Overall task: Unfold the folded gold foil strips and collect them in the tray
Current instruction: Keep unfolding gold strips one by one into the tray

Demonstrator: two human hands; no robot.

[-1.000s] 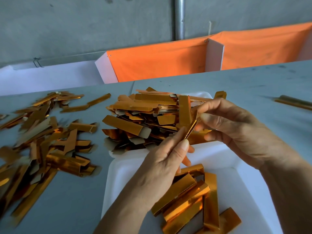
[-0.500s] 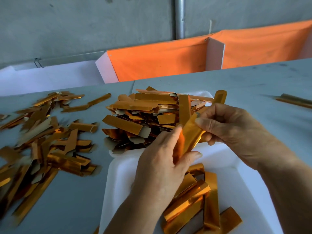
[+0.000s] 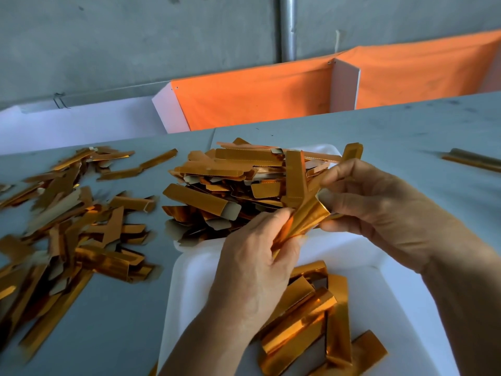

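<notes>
Two bare hands met over the far edge of a white tray [image 3: 379, 289] on a grey surface [image 3: 108, 308], working one gold foil strip [image 3: 303, 222] between them. The left hand [image 3: 252, 267] came up from the near edge, its fingers [image 3: 282, 215] curled around the lower end of the strip, thumb on one side. The right hand [image 3: 379, 210] reached in from the right, its fingers [image 3: 339, 175] and thumb pinching the upper end, where the strip had spread open into a shallow trough. The strip slanted from lower left to upper right, held above the tray and touching nothing else.

Several opened strips [image 3: 306, 318] lay in the near part of the tray, overlapping one another at different angles. Just beyond the hands, a heaped pile of folded strips [image 3: 225, 183] sat on a second white tray [image 3: 325, 149], of which only the far corner and near rim showed. To the left, more strips [image 3: 70, 229] lay scattered loosely across the surface. One lone gold piece [image 3: 471, 160] lay far to the right, well apart from the rest. Behind the surface stood orange panels [image 3: 252, 96] with white edges, a grey wall [image 3: 135, 36] and a vertical metal pipe [image 3: 288, 25].
</notes>
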